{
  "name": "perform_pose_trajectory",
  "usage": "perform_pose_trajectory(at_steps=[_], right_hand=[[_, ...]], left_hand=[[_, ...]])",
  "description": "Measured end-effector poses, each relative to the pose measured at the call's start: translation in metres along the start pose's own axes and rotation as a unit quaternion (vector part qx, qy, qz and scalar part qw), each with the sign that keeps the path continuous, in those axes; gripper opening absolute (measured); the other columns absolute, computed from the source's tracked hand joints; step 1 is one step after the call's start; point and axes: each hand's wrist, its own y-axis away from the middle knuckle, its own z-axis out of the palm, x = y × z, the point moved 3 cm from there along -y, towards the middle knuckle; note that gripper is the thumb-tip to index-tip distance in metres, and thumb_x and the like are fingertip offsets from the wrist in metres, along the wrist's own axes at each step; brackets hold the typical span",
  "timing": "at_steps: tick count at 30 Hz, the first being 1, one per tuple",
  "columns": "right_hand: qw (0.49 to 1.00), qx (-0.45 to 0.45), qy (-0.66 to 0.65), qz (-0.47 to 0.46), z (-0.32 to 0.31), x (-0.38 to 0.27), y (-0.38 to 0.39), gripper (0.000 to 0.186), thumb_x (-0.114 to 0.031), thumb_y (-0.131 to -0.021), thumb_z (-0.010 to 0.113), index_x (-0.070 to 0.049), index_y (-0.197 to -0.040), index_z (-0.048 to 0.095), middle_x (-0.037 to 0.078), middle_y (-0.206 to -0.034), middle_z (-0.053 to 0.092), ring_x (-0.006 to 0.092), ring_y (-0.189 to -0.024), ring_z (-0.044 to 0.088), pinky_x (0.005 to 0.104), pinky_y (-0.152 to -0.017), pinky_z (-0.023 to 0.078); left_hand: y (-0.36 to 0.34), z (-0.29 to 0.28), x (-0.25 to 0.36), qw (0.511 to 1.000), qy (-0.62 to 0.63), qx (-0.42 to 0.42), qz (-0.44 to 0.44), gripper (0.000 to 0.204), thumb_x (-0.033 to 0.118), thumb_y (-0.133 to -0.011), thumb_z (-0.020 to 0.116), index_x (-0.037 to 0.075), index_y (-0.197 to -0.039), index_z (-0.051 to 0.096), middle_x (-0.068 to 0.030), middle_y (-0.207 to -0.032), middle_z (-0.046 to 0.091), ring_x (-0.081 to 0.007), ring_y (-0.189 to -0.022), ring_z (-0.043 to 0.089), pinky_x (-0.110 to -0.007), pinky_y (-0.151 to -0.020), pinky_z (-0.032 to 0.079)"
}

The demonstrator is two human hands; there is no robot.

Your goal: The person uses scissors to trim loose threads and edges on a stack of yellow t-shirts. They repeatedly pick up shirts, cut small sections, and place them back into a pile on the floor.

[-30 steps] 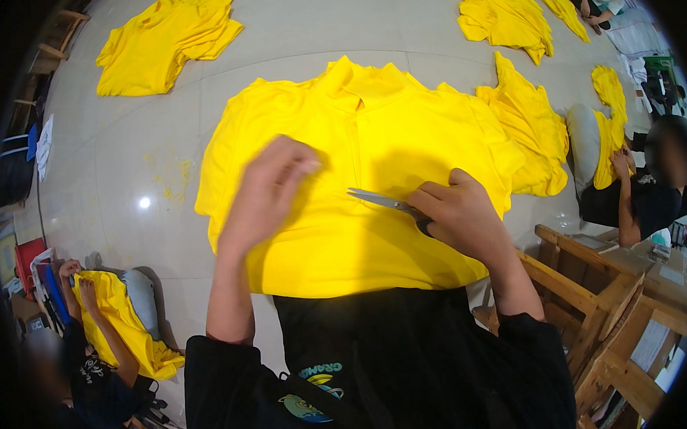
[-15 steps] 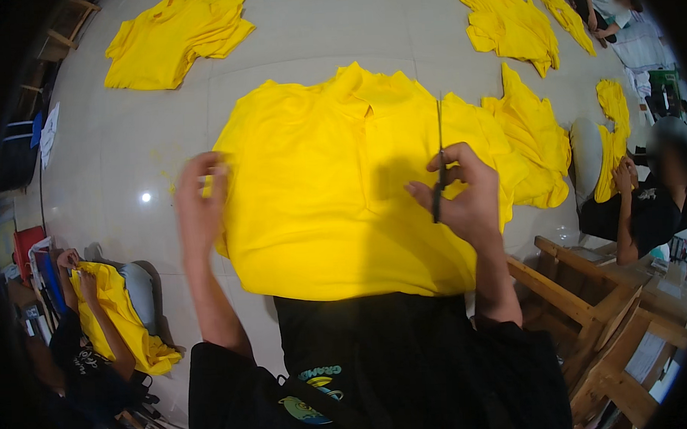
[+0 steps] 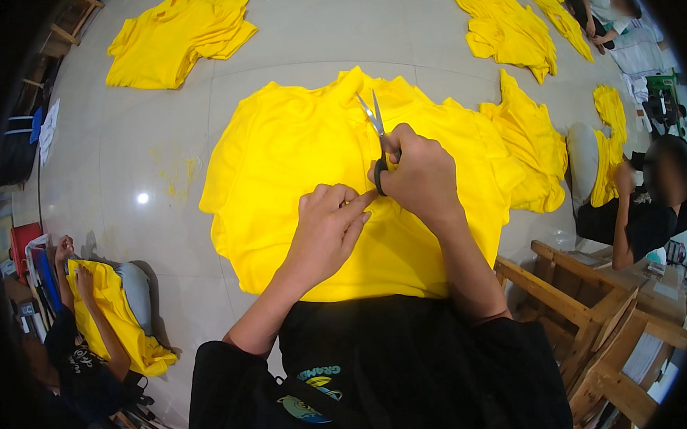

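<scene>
A yellow collared shirt (image 3: 281, 156) lies spread in front of me, its collar at the far side and a front placket down its middle. My right hand (image 3: 421, 170) is closed round the black handles of a pair of scissors (image 3: 376, 119). The blades stand apart, pointing away from me over the upper placket near the collar. Lower on the placket, my left hand (image 3: 325, 223) presses the cloth with its index finger and thumb close together, beside the scissor handles. Whatever cloth is between those fingers is mostly hidden.
More yellow shirts lie on the tiled floor: a pile (image 3: 178, 39) far left, others (image 3: 503, 27) far right, and one (image 3: 534, 147) against my shirt's right side. Co-workers handle yellow cloth at left (image 3: 109, 313) and right (image 3: 603, 167). A wooden frame (image 3: 565, 290) stands near right.
My left hand has come from the shirt's left edge to the placket. My right hand has moved left and turned the scissors, whose blades now show apart over the placket.
</scene>
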Motion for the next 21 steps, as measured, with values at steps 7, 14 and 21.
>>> perform_pose_trajectory(at_steps=[7, 14, 21], right_hand=[[0.996, -0.021, -0.075, 0.049, -0.01, -0.001, -0.006, 0.031, -0.014, -0.077, 0.089, -0.003, -0.091, 0.063, 0.015, -0.074, 0.07, 0.0364, -0.067, 0.074, 0.046, -0.063, 0.057], [0.86, -0.075, -0.457, 0.214, -0.01, 0.048, 0.018, 0.021, -0.004, -0.093, 0.082, -0.001, -0.102, 0.063, 0.004, -0.086, 0.068, 0.0164, -0.069, 0.072, 0.0332, -0.063, 0.056], [0.798, -0.078, -0.546, 0.242, -0.01, 0.073, 0.04, 0.02, -0.004, -0.095, 0.081, -0.008, -0.103, 0.063, 0.001, -0.087, 0.068, 0.0154, -0.067, 0.071, 0.0269, -0.064, 0.052]], left_hand=[[0.001, 0.006, 0.007, 0.998, 0.012, -0.003, 0.061, 0.029, 0.011, -0.105, 0.074, 0.014, -0.133, 0.081, -0.0066, -0.116, 0.066, -0.0273, -0.118, 0.058, -0.046, -0.106, 0.039], [0.001, 0.001, -0.001, 0.992, 0.11, 0.056, 0.03, 0.016, 0.006, -0.103, 0.073, 0.006, -0.119, 0.077, -0.0117, -0.116, 0.07, -0.0348, -0.115, 0.063, -0.046, -0.103, 0.05], [-0.026, -0.01, -0.001, 0.996, 0.012, 0.086, 0.03, 0.014, 0.009, -0.102, 0.076, 0.006, -0.115, 0.077, -0.0121, -0.111, 0.071, -0.0352, -0.109, 0.065, -0.044, -0.098, 0.053]])
